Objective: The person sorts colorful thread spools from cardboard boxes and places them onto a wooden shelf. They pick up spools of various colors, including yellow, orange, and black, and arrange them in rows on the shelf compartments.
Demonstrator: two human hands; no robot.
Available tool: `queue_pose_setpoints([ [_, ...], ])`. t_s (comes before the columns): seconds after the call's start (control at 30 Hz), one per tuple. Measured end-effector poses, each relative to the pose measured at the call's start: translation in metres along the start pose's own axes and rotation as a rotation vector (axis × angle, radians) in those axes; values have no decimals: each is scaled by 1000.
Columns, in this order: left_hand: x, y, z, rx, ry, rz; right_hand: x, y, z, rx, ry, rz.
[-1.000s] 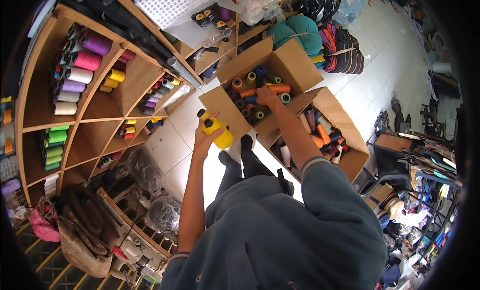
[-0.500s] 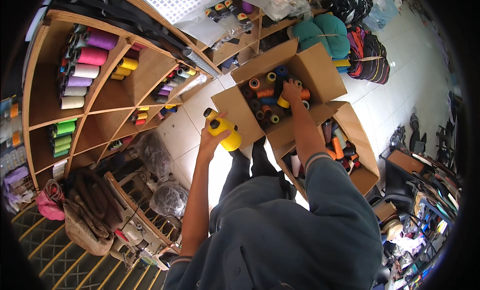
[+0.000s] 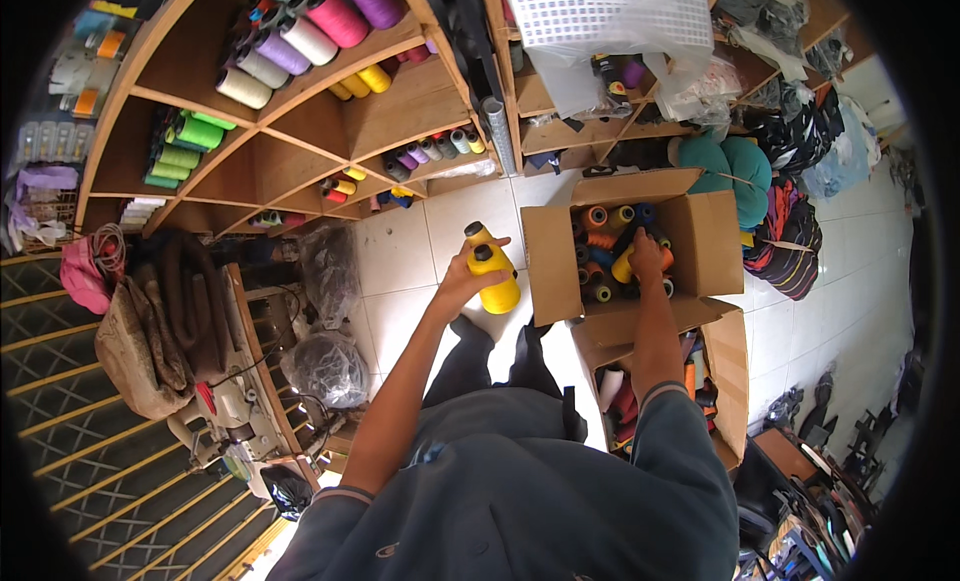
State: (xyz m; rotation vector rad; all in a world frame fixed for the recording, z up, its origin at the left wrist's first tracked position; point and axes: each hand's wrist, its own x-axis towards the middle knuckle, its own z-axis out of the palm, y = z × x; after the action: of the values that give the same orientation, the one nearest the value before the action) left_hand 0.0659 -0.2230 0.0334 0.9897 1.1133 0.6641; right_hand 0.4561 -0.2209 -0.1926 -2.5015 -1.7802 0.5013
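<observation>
Two yellow cones of thread point(image 3: 499, 293) with dark tops are gripped together in my left hand point(image 3: 465, 284), above the white tiled floor. My right hand point(image 3: 648, 255) reaches into an open cardboard box point(image 3: 552, 266), its fingers closed on another yellow thread cone point(image 3: 623, 267). Around it in the box lie several more cones, such as an orange one point(image 3: 595, 218) and a blue one point(image 3: 644, 213). My right fingertips are partly hidden behind the hand.
A second open box point(image 3: 729, 366) of thread cones stands nearer me. Wooden shelves point(image 3: 300, 131) at the left hold cones sorted by colour. A sewing machine point(image 3: 235, 406) sits at lower left, by plastic-wrapped bundles point(image 3: 327, 369). Teal bundles point(image 3: 722, 176) lie behind the box.
The whole view has shifted, so shelves and boxes appear farther right and lower. Both hands keep their grips; the cone in my right hand now looks more upright.
</observation>
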Motion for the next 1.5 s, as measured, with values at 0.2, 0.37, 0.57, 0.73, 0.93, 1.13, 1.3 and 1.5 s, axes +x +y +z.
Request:
queue_pose_setpoints([
  [0.2,-4,-7,-54,4,-6,-33,-46,-65,-64,-45,290,55],
  [0.37,-8,-11,-112,-22,9,1,-74,-94,-120,232,708,-34],
  [0.57,-24,-16,-182,-131,12,35,-88,-190,-137,1456,714,88],
  [0.73,-29,-20,-219,-144,26,37,-59,-300,-100,2380,95,-3],
  [0.93,14,20,-252,-20,103,130,-17,-442,-61,1998,-93,-42],
  [1.13,79,19,-285,223,211,188,70,-524,-61,771,319,-513],
  [1.3,113,23,-287,200,187,116,149,-553,-58,467,394,-590],
  [1.5,128,-4,-292,173,233,129,213,-589,-41,354,449,-565],
])
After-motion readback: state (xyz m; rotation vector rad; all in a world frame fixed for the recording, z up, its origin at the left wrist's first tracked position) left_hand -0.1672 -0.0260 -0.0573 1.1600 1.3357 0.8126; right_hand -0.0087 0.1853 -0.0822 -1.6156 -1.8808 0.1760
